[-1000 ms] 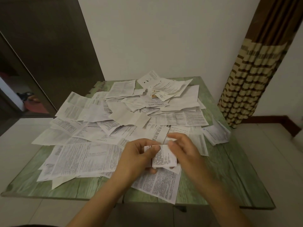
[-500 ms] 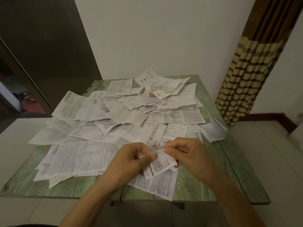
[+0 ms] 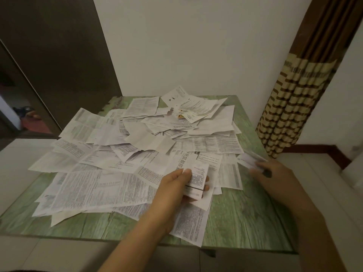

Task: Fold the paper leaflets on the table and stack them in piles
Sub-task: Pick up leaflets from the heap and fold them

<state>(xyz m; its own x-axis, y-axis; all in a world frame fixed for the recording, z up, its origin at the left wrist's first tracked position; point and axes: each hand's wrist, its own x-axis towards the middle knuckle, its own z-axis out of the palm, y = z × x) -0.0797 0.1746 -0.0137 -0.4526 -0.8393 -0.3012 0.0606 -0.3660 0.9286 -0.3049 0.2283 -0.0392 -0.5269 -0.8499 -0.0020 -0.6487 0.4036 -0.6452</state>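
Left hand grasps a folded white printed paper leaflet, thumb on top and fingers curled underneath, lifted just above the near-centre of the mess. Right hand is out at the right side, its fingertips at or on a small pile of folded white leaflets. It is motion-blurred, so I cannot tell whether it grips, presses or only touches. The heap of loose white printed paper leaflets covers most of the green wood-grain table, nearly all flat and unfolded, so the task looks barely begun. The likely step is carrying the folded piece over to the pile. Risks: a one-handed grip leaves the creases unpinned, so the piece may spring open before it lands. The pile sits close to the table's right edge, so a nudge from the moving right hand or a sloppy drop could push pieces off to the floor. The left forearm lies over a long sheet overhanging the near edge, and a sideways move could drag it or its neighbours off. Loose sheets lie just beside the pile, so folded and unfolded could mix. A brown and cream patterned curtain hangs to the right, apart from the table.
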